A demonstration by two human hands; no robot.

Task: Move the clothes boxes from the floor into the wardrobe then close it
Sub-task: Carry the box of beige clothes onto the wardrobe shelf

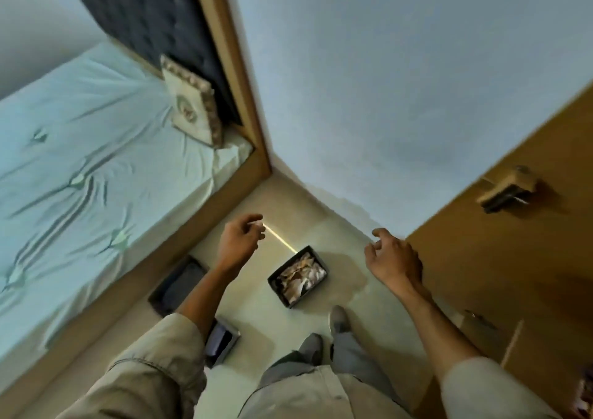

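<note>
Pale floor tiles (282, 309) fill the narrow gap between a bed on the left and a brown wooden wardrobe door (500, 258) on the right. Nearest the person's feet, a small dark box (221, 343) lies partly hidden under the left forearm; just beyond it a larger dark fabric box (178, 285) sits against the bed frame (134, 277). Further out, in the middle of the floor, an open box of light folded clothes (298, 276) stands by itself. Above these, the left hand (239, 242) and right hand (393, 258) hang in the air with fingers loosely curled, holding nothing. The right hand is close to the wardrobe door's edge. Past them, a cushion (192, 107) leans on the dark headboard (154, 24). This looks like a reach between carries: all three boxes remain on the floor. Next would come bending down and taking the clothes box by both sides.
</note>
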